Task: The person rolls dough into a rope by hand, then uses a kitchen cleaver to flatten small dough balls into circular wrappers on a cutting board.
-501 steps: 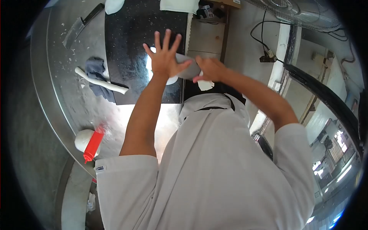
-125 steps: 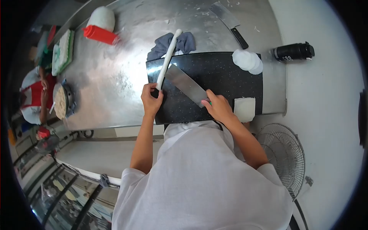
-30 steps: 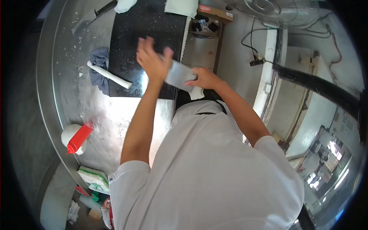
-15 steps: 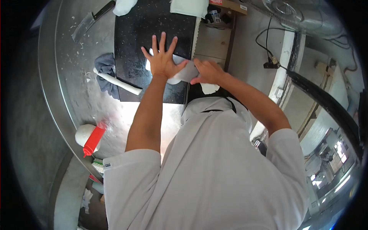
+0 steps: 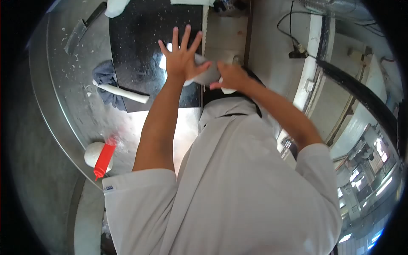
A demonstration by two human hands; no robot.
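Observation:
My left hand (image 5: 180,61) is open, fingers spread wide over the black board (image 5: 136,42). Its thumb side meets a flat grey blade-like sheet (image 5: 207,73), whose exact kind I cannot make out. My right hand (image 5: 233,76) is closed on the right end of that sheet, at the board's near right edge. A bit of something white shows beneath the sheet beside my left wrist. Left of the board, a white rope-like piece (image 5: 125,92) lies across a dark grey cloth (image 5: 106,80).
A cleaver (image 5: 83,29) lies on the metal table (image 5: 70,97) at the far left, among white scraps. Nearer stand a red squeeze bottle (image 5: 105,158) and a white rounded lump (image 5: 92,154). White cloths (image 5: 192,1) edge the board's far side. A black cable (image 5: 293,36) hangs at right.
The view has shifted, so the board and table items sit further left and higher. My right hand has moved slightly, blurred by motion, with the grey sheet still in it. My left hand stays spread.

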